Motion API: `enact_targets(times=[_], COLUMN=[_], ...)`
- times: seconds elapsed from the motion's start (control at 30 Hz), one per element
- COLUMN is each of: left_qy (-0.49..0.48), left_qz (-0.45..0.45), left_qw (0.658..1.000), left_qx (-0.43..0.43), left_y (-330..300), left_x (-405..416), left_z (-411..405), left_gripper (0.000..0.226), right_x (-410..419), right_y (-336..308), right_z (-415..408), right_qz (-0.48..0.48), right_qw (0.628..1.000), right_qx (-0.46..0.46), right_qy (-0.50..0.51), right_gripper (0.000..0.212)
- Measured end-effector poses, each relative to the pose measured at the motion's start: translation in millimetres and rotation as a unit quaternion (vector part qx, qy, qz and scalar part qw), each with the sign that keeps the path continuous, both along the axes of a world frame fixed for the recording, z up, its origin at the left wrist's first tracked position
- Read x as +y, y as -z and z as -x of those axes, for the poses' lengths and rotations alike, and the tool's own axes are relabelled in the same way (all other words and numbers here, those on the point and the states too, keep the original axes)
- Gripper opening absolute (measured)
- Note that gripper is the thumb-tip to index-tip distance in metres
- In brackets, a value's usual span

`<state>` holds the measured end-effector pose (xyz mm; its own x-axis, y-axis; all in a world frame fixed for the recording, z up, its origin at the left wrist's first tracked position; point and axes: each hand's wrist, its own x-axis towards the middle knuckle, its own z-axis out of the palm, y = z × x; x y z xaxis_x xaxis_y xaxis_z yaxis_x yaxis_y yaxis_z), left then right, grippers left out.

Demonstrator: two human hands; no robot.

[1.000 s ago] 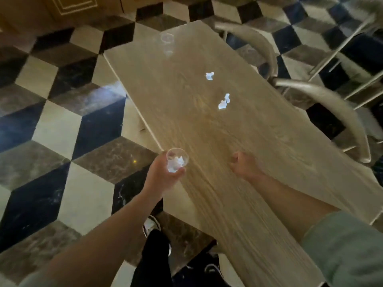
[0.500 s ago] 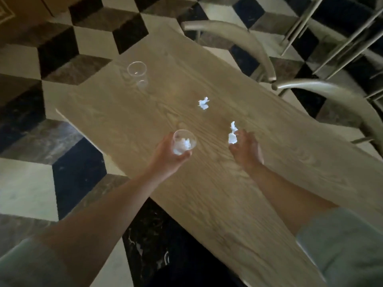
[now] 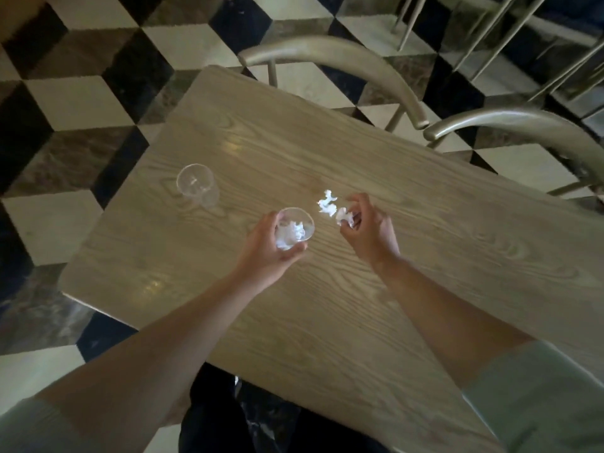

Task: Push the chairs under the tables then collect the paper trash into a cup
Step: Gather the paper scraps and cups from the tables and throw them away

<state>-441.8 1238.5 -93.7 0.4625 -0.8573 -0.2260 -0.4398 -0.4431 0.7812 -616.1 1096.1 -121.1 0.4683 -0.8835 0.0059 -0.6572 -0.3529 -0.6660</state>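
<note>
The left hand (image 3: pixel 271 246) grips a clear cup (image 3: pixel 294 228) of paper scraps over the desk (image 3: pixel 425 256). The right hand (image 3: pixel 366 228), merely reaching half a second ago, now pinches a scrap (image 3: pixel 343 215). One scrap (image 3: pixel 327 204) remains beside it, and a spare cup (image 3: pixel 195 184) stands nearby.

Cube-pattern tiled floor (image 3: pixel 98 103) in black, cream and brown, grey-green sleeves (image 3: pixel 536 397), dark trousers (image 3: pixel 212 416)

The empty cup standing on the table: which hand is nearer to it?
Left. The left hand, holding the other cup, is just right of the empty cup; the right hand is farther right.
</note>
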Motion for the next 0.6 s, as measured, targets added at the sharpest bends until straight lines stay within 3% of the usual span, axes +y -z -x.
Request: enact_targets(times=[0.07,0.1,0.2,0.3,0.43,0.53,0.6], left_qy=[0.028,0.037,0.059,0.088,0.075,0.078,0.085], left_qz=[0.01,0.01,0.013,-0.005,-0.031,-0.018,-0.01], left_qw=[1.0,0.999,0.998,0.996,0.996,0.996,0.996], left_qx=[-0.007,-0.002,0.003,-0.004,-0.022,-0.031,-0.04], left_y=[6.3,7.7,7.9,8.8,9.6,6.5,3.5], left_x=[5.3,8.6,23.8,54.9,73.9,83.0,88.8], left_z=[-27.9,-39.8,-77.8,-130.3,-166.2,-193.1,-208.4], left_gripper=[0.06,0.059,0.059,0.058,0.054,0.054,0.05], right_x=[2.0,0.5,5.3,38.2,81.7,105.5,115.9], right_y=[-0.1,3.4,1.0,-14.8,-44.3,-60.1,-67.9], right_z=[-37.5,-50.6,-80.3,-131.4,-195.2,-243.9,-272.2], right_qz=[-0.075,-0.095,-0.081,-0.104,-0.213,-0.18,-0.162], right_qw=[0.996,0.993,0.987,0.983,0.968,0.979,0.96], right_qx=[0.037,0.068,0.101,0.024,-0.123,0.008,0.132], right_qy=[-0.019,-0.017,0.097,0.147,0.049,-0.092,-0.189], right_gripper=[0.065,0.062,0.023,0.001,0.014,0.011,0.008])
